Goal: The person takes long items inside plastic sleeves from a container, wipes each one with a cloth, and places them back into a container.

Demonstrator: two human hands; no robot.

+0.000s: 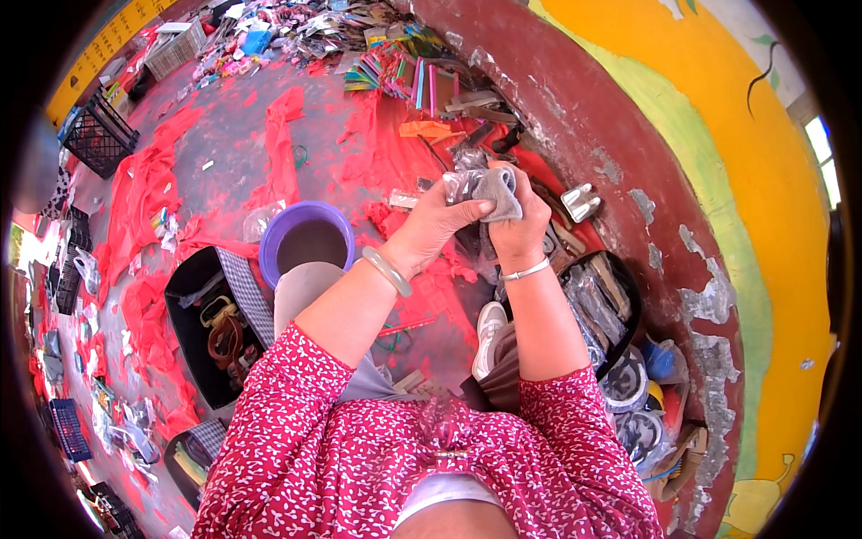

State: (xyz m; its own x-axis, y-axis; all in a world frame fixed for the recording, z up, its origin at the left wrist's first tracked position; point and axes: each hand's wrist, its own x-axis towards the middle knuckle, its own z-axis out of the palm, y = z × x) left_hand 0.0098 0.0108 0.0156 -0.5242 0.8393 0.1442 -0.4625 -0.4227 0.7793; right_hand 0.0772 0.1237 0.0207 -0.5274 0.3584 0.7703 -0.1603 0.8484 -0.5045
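Observation:
Both my hands are raised in front of me, close together over the red-covered floor. A grey cloth [499,192] is bunched in my right hand [523,225], with the fingers closed round it. My left hand [437,223] pinches a clear plastic-wrapped piece [461,186], its thumb pressing near the cloth's edge. What lies inside the wrap is too unclear to name. The cloth touches the wrapped piece. To the left of my hands stands a purple bucket [268,250] with dark liquid in it.
At my left is a black box [190,355] with belt-like straps inside. A black tub [634,334] of plastic-wrapped pieces sits at my right, by the peeling wall [628,171]. Ahead lie colourful notebooks [422,85] and a pile of small goods [287,40]. A black crate [101,135] stands far left.

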